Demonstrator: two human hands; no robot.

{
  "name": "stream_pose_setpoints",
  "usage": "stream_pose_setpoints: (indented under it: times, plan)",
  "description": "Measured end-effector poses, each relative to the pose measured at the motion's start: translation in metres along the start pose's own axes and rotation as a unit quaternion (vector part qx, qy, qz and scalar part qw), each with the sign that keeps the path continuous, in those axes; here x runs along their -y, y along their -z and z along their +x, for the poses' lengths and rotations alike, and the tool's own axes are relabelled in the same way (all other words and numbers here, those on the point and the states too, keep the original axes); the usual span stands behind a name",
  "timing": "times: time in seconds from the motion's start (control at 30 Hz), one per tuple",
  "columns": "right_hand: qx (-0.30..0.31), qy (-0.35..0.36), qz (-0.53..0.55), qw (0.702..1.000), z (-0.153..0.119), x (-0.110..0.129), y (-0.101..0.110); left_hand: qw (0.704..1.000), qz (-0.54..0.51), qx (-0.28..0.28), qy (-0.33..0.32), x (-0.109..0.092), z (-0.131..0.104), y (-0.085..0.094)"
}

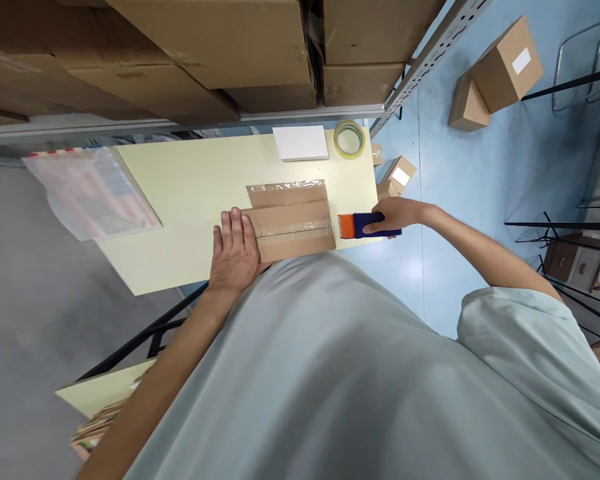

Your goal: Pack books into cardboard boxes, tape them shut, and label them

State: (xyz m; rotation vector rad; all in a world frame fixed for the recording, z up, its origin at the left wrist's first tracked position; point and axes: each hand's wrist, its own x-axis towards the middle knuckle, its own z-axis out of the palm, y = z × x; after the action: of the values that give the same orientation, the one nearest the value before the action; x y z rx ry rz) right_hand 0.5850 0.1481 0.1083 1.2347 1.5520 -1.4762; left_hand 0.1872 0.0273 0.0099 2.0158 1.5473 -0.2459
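In front of my body lies a brown cardboard box [295, 230], with clear tape along its middle seam and a flap raised on its far side. My left hand [235, 253] rests on the box's left end, fingers stretched out flat and the thumb hidden. Right of the box, my right hand [391, 217] is closed around a dark blue and orange block-shaped object [367, 225]. Its orange end points left, close to the box but apart from it. I cannot make out its exact kind.
The pale yellow tabletop [180, 193] carries a white box [301, 143], a yellow tape roll [349, 139] and a plastic bag [95, 193]. Large cartons [230, 40] fill a shelf behind. More boxes [507, 67] stand on the blue floor at right.
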Motion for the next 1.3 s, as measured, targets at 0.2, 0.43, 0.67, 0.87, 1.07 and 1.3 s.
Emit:
stream_pose_setpoints:
  times: [0.2,0.43,0.67,0.87,1.07,1.3]
  plan:
    - [-0.008,0.025,0.000,1.000,0.014,-0.019,0.000,1.000,0.007,0.000,-0.005,0.001,0.000,0.000]
    - [0.009,0.068,0.042,0.997,0.027,-0.041,-0.005,1.000,0.000,-0.001,-0.004,0.001,0.000,-0.001]
    - [0.025,0.061,0.041,0.997,0.032,-0.037,0.001,1.000,-0.004,-0.003,-0.006,0.003,0.001,-0.004]
    - [0.001,-0.026,-0.024,0.999,0.035,-0.003,-0.004,1.000,-0.004,-0.004,-0.005,0.005,0.000,-0.006]
    - [-0.028,-0.050,-0.050,0.997,0.036,0.018,-0.013,1.000,-0.013,-0.013,-0.015,0.005,0.000,-0.007]
    - [-0.144,-0.137,-0.146,0.969,0.062,0.015,-0.040,1.000,-0.019,-0.009,-0.007,0.000,0.000,-0.001]
